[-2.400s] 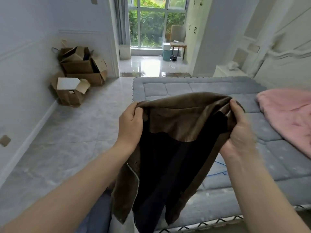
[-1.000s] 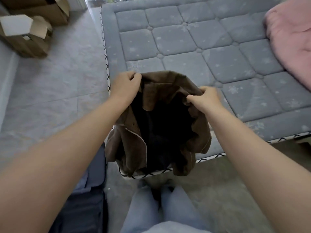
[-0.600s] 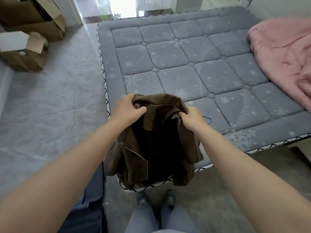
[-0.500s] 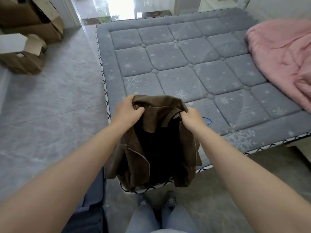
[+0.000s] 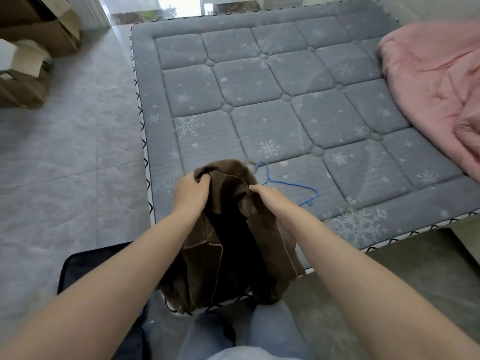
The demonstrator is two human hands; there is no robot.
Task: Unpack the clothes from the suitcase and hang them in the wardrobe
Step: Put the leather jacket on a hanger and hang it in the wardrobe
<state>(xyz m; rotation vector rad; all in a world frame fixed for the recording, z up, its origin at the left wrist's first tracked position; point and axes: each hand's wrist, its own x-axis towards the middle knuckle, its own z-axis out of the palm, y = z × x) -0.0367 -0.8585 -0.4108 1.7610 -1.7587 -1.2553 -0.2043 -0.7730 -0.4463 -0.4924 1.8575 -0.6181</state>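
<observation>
Brown jacket [image 5: 233,245]: held up by its collar end over the near edge of the mattress [image 5: 259,100], dark lining facing up, lower part hanging down past the mattress edge toward the legs in blue jeans [image 5: 259,333].
Left hand [image 5: 192,193]: fingers curled round the left side of the collar, gripping the cloth.
Right hand [image 5: 270,197]: fingers closed on the right side of the collar, pinching the fabric; fingertips partly hidden in the folds.
Blue wire hanger [image 5: 288,184]: flat on the mattress, just beside the right hand and partly covered by the jacket's top edge.
Mattress: grey, quilted, snowflake print, low on the floor.
Pink quilt [image 5: 436,81]: bunched on the right part of the mattress, well apart from the jacket.
Dark suitcase [image 5: 85,266]: open on the tiled floor at lower left, under the left forearm.
Cardboard boxes [image 5: 33,50]: upper left, by the wall.
</observation>
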